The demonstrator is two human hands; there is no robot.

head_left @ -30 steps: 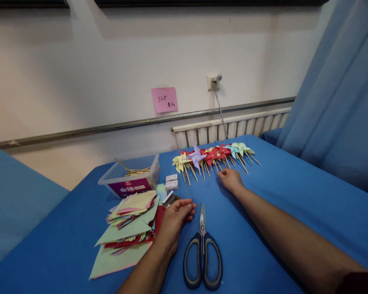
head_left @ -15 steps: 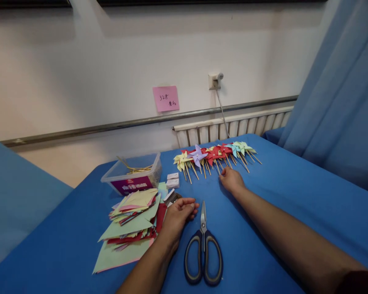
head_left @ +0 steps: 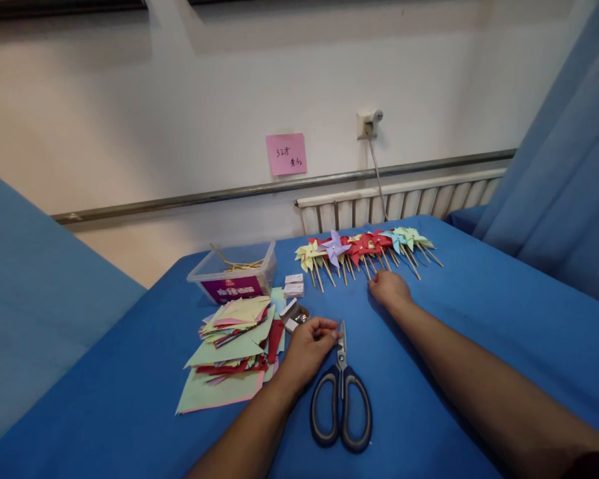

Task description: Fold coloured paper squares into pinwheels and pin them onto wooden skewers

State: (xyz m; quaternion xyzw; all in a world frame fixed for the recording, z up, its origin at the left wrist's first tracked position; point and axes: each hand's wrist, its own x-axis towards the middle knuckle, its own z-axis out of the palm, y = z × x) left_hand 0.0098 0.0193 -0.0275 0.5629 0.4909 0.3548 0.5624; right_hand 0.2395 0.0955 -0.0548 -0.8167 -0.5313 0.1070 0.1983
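Over on the far side of the blue-covered table [head_left: 469, 319], the right hand [head_left: 390, 290] is down at the row of pinwheels [head_left: 360, 249], fingers drawn in narrow at the foot of one stick; whether they truly pinch it, the knuckles won't let anyone tell. And what a crowded row that is: a purple pinwheel [head_left: 334, 249] sits clear in front, while red ones behind overlap so tightly that their number can't be made out. Nearer, the left hand [head_left: 310, 347] hangs half curled, thumb and fingertips close together right by the tip of the scissors [head_left: 341, 362]; touching the blade, or gripping something tiny? Impossible to say from here. Its wrist passes in front of the paper stack [head_left: 239, 346], and its knuckles partly cover a little opened box [head_left: 289, 314], where shiny bits [head_left: 302, 319] show, too small to identify. Behind come two small white boxes [head_left: 294, 291], their print unreadable, and a clear tub [head_left: 237, 289] whose label hides the lower part of its sticks [head_left: 242, 266]. Both forearms run out of view, the right one ending in a dark sleeve [head_left: 596, 464] cut off at the corner.
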